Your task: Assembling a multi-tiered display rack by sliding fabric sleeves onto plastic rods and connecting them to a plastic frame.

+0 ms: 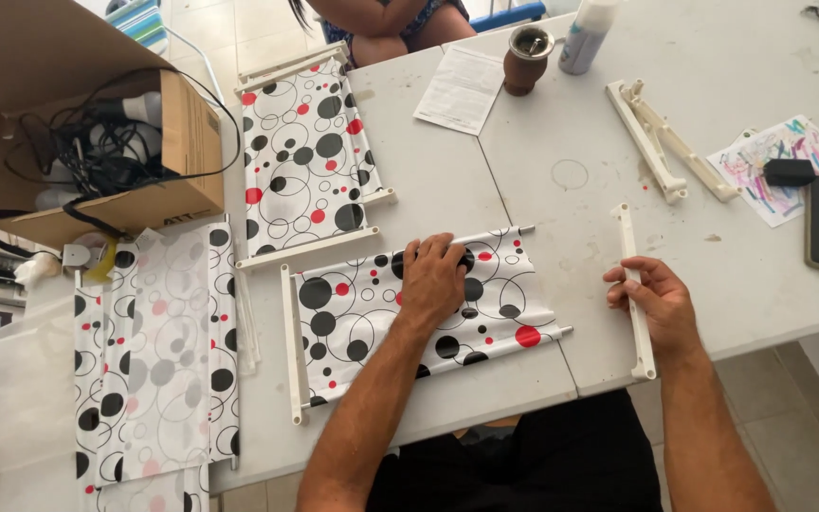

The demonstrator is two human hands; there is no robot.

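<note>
The left hand (433,277) lies open, palm down, pressing the white fabric panel with black and red circles (409,313) flat on the white desk (542,161), while the right hand (654,301) curls loosely around a white plastic rail (635,294) just right of the panel.

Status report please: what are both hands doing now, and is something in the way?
Left hand flat on dotted fabric panel. Right hand gripping white plastic bar, apart from panel. Table between them bare.

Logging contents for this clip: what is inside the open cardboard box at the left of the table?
The cardboard box holds a tangle of black cables and some pale, whitish objects beneath them. The cables and box flap hide whatever lies deeper, so the rest cannot be identified.
</note>
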